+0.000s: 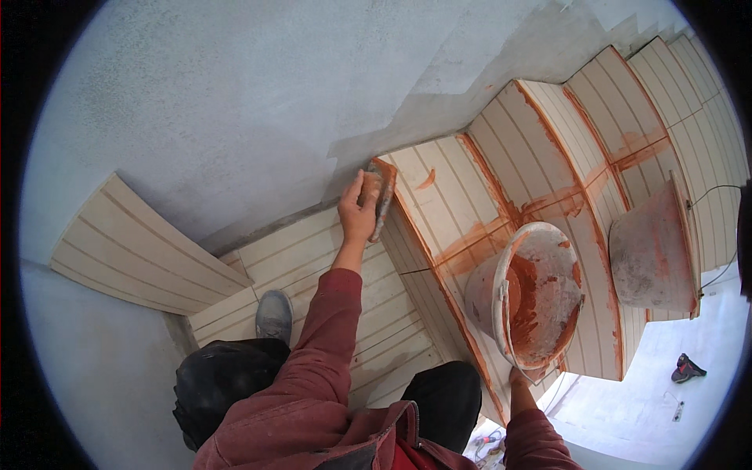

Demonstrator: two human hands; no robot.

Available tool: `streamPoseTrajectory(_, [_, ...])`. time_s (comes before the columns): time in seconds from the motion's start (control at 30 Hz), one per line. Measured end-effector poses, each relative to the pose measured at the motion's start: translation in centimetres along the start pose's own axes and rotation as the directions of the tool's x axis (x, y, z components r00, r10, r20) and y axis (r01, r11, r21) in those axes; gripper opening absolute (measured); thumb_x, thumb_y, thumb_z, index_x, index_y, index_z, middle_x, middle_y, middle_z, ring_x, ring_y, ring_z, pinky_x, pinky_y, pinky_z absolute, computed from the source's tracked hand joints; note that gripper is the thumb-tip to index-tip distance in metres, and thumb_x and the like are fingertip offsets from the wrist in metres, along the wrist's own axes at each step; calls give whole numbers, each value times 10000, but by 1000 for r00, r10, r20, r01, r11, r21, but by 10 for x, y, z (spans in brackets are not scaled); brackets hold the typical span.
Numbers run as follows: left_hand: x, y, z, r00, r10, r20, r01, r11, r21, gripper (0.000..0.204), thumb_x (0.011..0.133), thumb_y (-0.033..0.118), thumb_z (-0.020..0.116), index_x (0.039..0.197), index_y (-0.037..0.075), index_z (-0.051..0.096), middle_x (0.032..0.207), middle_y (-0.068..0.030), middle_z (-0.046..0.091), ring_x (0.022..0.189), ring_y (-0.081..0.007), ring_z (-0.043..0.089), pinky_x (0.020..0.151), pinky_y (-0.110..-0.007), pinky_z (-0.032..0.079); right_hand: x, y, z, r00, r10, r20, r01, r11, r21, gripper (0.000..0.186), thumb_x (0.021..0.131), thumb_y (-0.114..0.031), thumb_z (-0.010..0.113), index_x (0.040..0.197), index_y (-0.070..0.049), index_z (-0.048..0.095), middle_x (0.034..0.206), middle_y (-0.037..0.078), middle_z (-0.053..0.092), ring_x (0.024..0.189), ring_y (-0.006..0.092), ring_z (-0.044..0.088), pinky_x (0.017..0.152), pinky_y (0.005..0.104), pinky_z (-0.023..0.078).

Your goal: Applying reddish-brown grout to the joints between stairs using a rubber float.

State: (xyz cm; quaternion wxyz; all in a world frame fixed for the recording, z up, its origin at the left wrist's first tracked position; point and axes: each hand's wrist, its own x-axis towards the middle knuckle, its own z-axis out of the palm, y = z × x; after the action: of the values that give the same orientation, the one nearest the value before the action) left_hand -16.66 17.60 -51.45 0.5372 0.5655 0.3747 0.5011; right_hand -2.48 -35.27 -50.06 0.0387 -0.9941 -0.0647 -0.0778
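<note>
My left hand (358, 205) is closed around a grout float (382, 200) smeared with orange grout. The float stands on edge where the wall-side end of a tiled stair step (441, 182) meets its riser. Orange grout lines that step's front edge. My right hand (523, 379) is beside the near side of a grey bucket (482, 301), which partly covers it; its fingers are hidden. The bucket tilts on the step, orange grout inside, its wire handle hanging over the near rim close to that hand.
A second grey bucket (652, 249) stands on higher steps to the right. The bare grey wall (258, 102) runs along the far side. A striped tile panel (145, 251) is at the left. My shoe (274, 316) rests on the tiled landing (376, 313). A dark tool (688, 368) lies on the floor below right.
</note>
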Motion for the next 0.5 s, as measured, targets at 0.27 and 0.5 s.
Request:
streamPoseTrajectory(0.27, [1, 8, 0, 1000, -15, 7, 15, 999, 38, 501, 765, 15, 634, 1248, 83, 522, 1122, -156, 568, 1037, -254, 553, 901, -332, 428, -4, -2, -4, 998, 11, 64, -6, 997, -71, 937, 613, -450, 730, 1358, -75, 302, 1368, 158, 298, 1255, 347, 255, 1061, 461, 178])
streamPoseTrajectory(0.5, [-6, -15, -1, 998, 60, 9, -60, 998, 23, 491, 766, 25, 634, 1242, 78, 526, 1112, -152, 571, 1021, -268, 558, 889, -339, 432, 6, 30, 23, 1000, -13, -11, 12, 994, -105, 927, 630, -452, 720, 1364, -81, 294, 1377, 161, 293, 1266, 344, 250, 1068, 469, 166])
